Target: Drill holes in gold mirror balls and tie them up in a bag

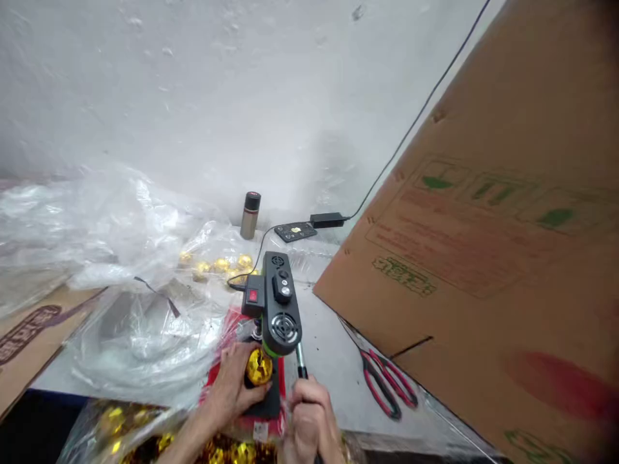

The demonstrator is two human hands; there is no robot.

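A small black bench press machine (276,303) with a red switch and a green ring stands on a red mat (232,322). My left hand (235,386) is closed around a shiny gold ball (259,366) and holds it under the machine's head, on its black base. My right hand (309,419) grips the machine's lever handle (300,362) just to the right of the ball.
A big cardboard box (483,258) leans in from the right. Red-handled scissors (384,383) lie by its foot. Clear plastic bags (120,258) with gold balls (217,264) fill the left. A steel flask (250,214), a black device and a power adapter (327,220) stand by the wall.
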